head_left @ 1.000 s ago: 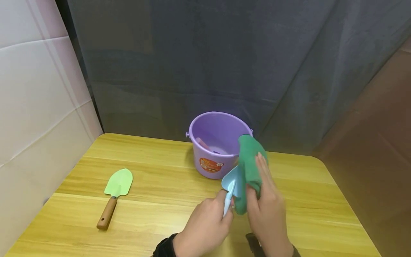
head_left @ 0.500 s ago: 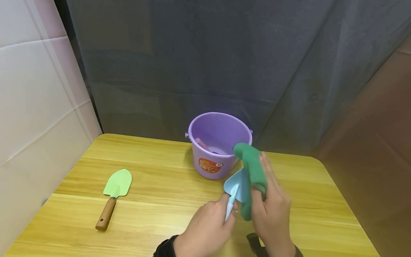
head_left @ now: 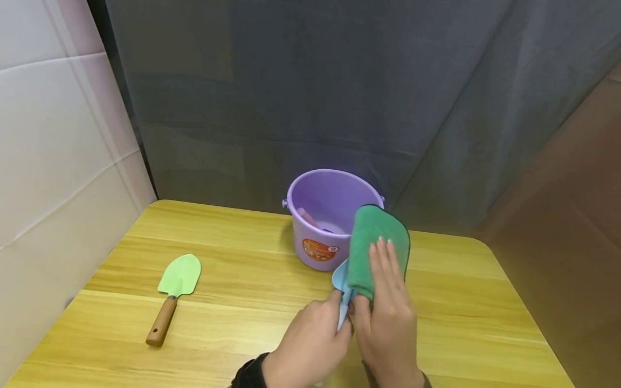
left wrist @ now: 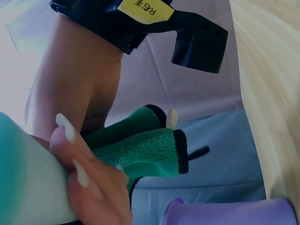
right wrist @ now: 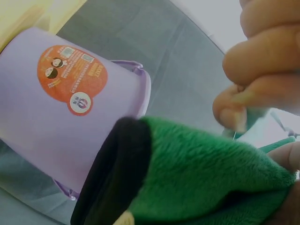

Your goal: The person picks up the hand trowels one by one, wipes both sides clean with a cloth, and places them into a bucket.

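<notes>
My left hand (head_left: 310,337) grips the handle of a small light-blue trowel (head_left: 341,276), its blade pointing up and away from me. In the left wrist view, those fingers (left wrist: 101,187) curl round a pale handle (left wrist: 35,180). My right hand (head_left: 388,318) holds a folded green towel (head_left: 375,231) with a black edge, fingers lying straight along it and the thumb at its lower left. Much of the trowel's blade is hidden behind the towel. Behind them stands a purple bucket (head_left: 317,215), its near right rim covered by the towel in the head view.
A green trowel with a wooden handle (head_left: 170,302) lies at the left of the wooden table (head_left: 233,258). Inside the bucket rests a pinkish object (head_left: 306,216). Grey cloth (head_left: 310,97) hangs behind the table, with a pale sheet at left and a brown one at right.
The towel was bunched beside the blade; now it lies broader across it. My right hand shifted right, then back left, over the blade. My left hand keeps its grip on the light-blue trowel.
</notes>
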{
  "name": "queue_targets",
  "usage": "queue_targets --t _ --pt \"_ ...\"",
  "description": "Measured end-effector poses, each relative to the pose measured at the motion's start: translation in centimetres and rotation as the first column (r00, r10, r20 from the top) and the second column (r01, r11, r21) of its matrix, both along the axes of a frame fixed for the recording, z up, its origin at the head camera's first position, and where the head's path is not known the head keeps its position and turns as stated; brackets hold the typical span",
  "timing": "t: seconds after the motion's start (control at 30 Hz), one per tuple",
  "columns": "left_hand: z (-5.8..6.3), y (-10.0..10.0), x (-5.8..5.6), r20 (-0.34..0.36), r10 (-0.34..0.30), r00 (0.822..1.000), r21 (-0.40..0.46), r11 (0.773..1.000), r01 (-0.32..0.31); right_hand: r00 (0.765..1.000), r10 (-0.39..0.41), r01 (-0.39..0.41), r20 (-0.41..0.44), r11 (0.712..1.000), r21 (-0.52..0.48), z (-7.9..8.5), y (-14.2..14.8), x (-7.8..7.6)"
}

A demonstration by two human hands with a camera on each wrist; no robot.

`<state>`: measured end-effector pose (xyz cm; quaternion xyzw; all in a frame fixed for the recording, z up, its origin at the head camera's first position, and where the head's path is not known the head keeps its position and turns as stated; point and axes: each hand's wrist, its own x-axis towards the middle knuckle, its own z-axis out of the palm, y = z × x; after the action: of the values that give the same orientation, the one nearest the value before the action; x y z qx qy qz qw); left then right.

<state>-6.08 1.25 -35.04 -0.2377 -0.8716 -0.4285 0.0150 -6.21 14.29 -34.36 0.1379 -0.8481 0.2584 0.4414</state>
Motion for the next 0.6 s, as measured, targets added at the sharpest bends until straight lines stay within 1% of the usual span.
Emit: queue_targets --t 0.13,0.2,0.3,0.43,0.53,0.6 --pt "0.0 0.1 -0.2 -0.050 0.031 0.998 -0.027 0.999 -0.032 1.000 -0.023 0.022 0.008 0.999 0.026 -0.3 -0.5 0.0" --pt "0.0 0.1 -0.3 -0.061 0.046 0.997 -0.030 0.998 -0.048 1.000 -0.018 0.018 0.008 1.000 0.025 -0.5 -0.6 0.0" --pt "0.0 0.1 -0.5 -0.045 0.051 0.998 -0.020 0.998 -0.052 1.000 -0.007 0.007 -0.003 1.000 0.023 -0.7 -0.7 -0.2" --pt "-0.2 0.1 -0.7 -0.029 0.045 0.999 0.004 0.999 -0.045 1.000 0.004 -0.003 -0.023 0.999 0.048 -0.8 -0.8 -0.3" --pt "-0.4 0.0 -0.9 -0.038 0.044 0.998 0.026 0.999 -0.043 1.000 0.016 -0.016 -0.002 0.998 0.066 -1.0 -1.0 -0.1" --pt "-0.5 -0.2 -1.0 -0.032 0.044 0.999 0.044 0.998 -0.042 0.999 0.033 -0.034 0.013 0.997 0.068 -1.1 -1.2 0.0"
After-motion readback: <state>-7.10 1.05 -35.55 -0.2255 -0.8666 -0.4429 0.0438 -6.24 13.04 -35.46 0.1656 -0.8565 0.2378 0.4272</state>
